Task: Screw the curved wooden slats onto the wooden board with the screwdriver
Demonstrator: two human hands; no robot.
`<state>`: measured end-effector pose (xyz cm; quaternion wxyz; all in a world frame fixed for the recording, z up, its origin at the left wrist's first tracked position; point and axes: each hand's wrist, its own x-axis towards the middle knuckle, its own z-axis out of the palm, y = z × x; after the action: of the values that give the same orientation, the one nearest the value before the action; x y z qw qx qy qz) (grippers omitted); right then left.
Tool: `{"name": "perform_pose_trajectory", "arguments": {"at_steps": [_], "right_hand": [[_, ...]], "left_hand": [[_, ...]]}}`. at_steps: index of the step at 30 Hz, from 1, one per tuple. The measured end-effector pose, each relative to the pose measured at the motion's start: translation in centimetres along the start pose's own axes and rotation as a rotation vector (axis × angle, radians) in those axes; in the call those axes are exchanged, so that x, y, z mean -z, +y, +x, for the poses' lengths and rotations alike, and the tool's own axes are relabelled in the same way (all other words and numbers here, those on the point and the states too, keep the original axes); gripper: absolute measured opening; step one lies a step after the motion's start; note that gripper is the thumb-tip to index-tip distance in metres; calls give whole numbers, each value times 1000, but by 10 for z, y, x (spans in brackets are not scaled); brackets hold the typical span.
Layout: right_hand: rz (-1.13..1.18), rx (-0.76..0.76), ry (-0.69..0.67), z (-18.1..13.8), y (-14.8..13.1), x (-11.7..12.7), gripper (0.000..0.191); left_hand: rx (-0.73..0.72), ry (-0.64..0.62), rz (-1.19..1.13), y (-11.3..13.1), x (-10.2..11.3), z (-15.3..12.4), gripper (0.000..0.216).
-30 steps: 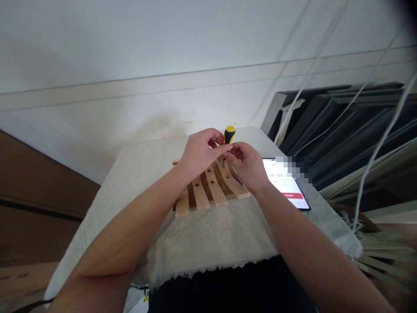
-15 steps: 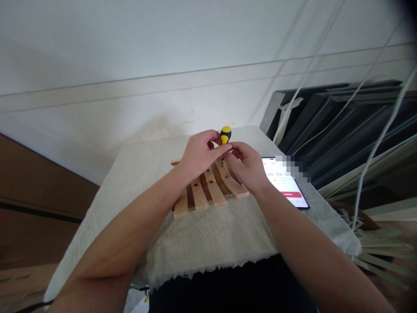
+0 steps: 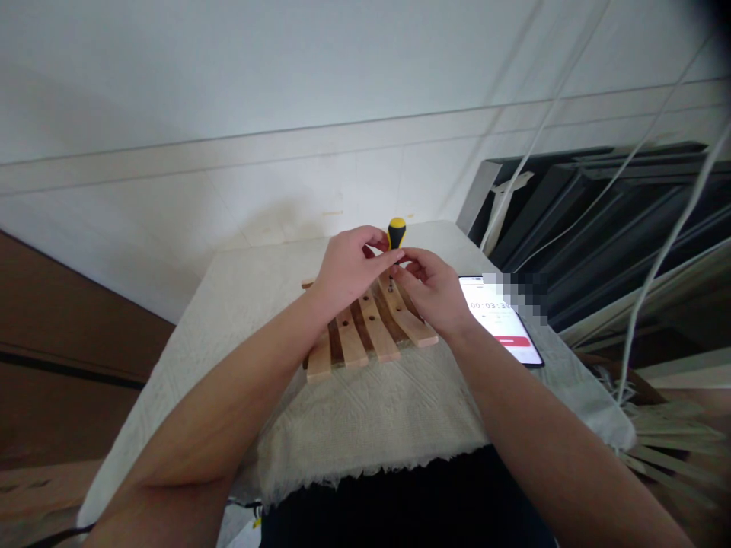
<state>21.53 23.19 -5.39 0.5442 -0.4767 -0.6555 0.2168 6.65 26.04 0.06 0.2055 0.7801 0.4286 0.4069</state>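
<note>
A screwdriver (image 3: 396,232) with a short black and yellow handle stands upright, its tip down at a screw in a hole of the slatted wooden piece (image 3: 377,339). That piece has several curved pale slats over darker wood, with dark holes along them. My left hand (image 3: 354,262) pinches the handle from the left, thumb stretched across it. From the right, my right hand (image 3: 428,285) has its fingertips closed round the handle's lower end. The fingers cover part of the shaft and the far slats.
A pale fringed cloth (image 3: 240,304) covers the table. Right of my hands lies a phone (image 3: 502,320) showing a running timer. Dark panels (image 3: 594,190) lean beyond the table's right side, and white cables (image 3: 645,281) hang there. A white wall (image 3: 285,183) stands behind.
The screwdriver handle has turned: its side toward me was mostly yellow and is now mostly black. Both hands keep nearly the same place.
</note>
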Motion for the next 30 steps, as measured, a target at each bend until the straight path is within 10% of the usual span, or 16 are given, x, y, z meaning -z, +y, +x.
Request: {"name": "perform_pose_trajectory", "arguments": {"at_steps": [30], "right_hand": [[19, -13, -8, 1, -3, 2, 21]], "left_hand": [[-6, -31, 62, 5, -1, -3, 16]]}}
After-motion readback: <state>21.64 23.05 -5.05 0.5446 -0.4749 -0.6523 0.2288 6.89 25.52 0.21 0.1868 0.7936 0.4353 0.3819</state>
